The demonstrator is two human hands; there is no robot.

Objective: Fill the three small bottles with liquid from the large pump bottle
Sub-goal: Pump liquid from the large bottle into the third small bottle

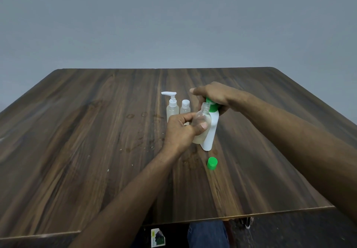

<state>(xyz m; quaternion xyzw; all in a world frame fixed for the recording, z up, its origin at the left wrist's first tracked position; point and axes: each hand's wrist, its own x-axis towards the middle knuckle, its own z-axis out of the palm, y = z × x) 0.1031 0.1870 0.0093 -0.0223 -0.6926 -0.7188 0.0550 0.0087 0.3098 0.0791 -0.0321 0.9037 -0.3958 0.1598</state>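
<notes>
Lower centre-right of the frame, a green cap (212, 163) lies loose on the tabletop (96, 151), evidently removed for filling. Above it, a clear small bottle (201, 121) is gripped by the curled fingers (201, 126) of the left hand (180, 131), its mouth held under the spout of the large pump bottle (211, 130). The pump head is covered and pressed by the right hand (216, 95). Two capped small bottles (172, 110) stand behind.

Dark wood-grain table (96, 131) with low sheen, clear plastic small bottle (202, 116), smooth white plastic pump bottle (211, 131), glossy green cap (212, 163)
</notes>
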